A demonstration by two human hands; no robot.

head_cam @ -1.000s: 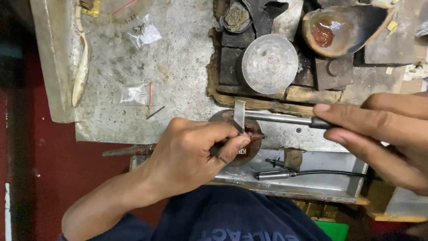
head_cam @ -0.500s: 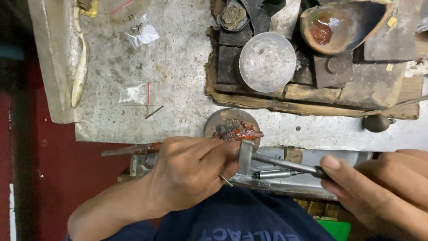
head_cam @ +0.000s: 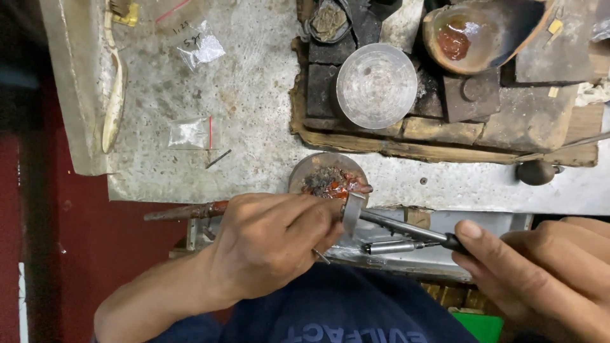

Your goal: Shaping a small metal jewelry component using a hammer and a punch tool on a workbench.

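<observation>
Left hand (head_cam: 270,254) fingers pinched shut on small metal ring (head_cam: 351,208), just below red-wax block (head_cam: 330,181) at surface (head_cam: 254,95) front edge. Right hand (head_cam: 540,273) at 4 o'clock, fingers closed around graver (head_cam: 406,227), tip touching ring.

1. Table (head_cam: 254,89): grey, speckled, stained
2. Round wax pad (head_cam: 329,181): red-orange patches under dark grit
3. Bowl (head_cam: 483,32): brown, reddish-orange residue inside
4. Glass dish (head_cam: 376,86): clear
5. Tool shaft (head_cam: 406,230): dark metal, black handle
6. Plastic bag (head_cam: 189,132): clear, red seal strip
7. Blocks (head_cam: 483,105): charred grey-black
</observation>
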